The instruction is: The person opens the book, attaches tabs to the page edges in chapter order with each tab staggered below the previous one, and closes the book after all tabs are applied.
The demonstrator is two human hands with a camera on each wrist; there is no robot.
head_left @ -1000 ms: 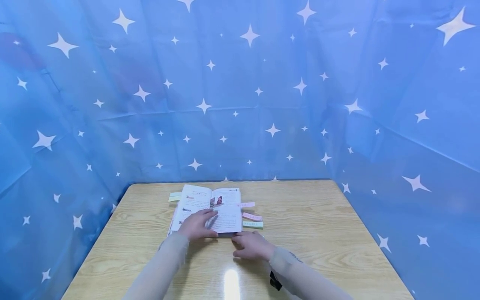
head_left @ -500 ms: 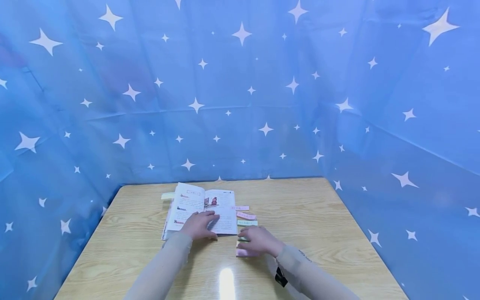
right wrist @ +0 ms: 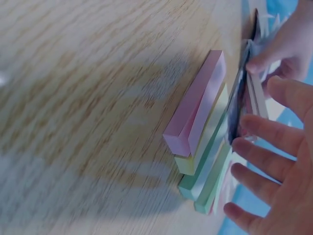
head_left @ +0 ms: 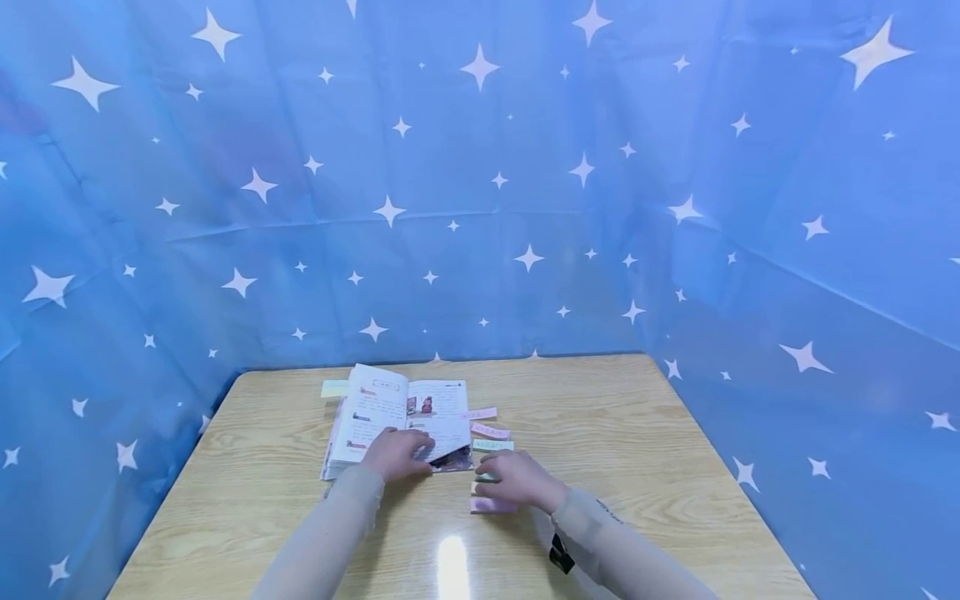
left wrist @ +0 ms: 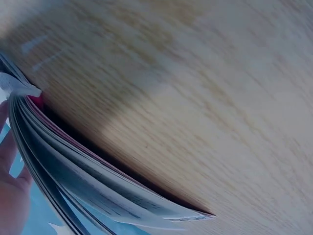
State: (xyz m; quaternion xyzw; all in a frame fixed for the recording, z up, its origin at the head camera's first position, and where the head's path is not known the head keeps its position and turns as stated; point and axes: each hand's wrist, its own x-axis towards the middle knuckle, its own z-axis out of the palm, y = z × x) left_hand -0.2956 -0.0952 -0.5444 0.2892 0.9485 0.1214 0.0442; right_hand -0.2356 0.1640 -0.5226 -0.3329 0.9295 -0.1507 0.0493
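An open book lies at the back left of the table. My left hand grips its lower edge, fingers over the right page and thumb at the edge. Near that thumb the page corner is raised, baring a dark picture beneath. The left wrist view shows fanned pages with fingers behind them. My right hand hovers with spread, loosely bent fingers by several coloured sticky-note pads. Among them are a pink pad, a yellow pad and a green pad. It holds nothing.
Written paper strips, such as a green one and a pink one, lie along the book's right side. A pale tab sticks out at its left. A starry blue curtain surrounds the wooden table.
The right hand has shifted off the book's lower corner, revealing pads under it. At the book, the right page's lower corner has lifted near the left thumb. The head view has turned slightly.
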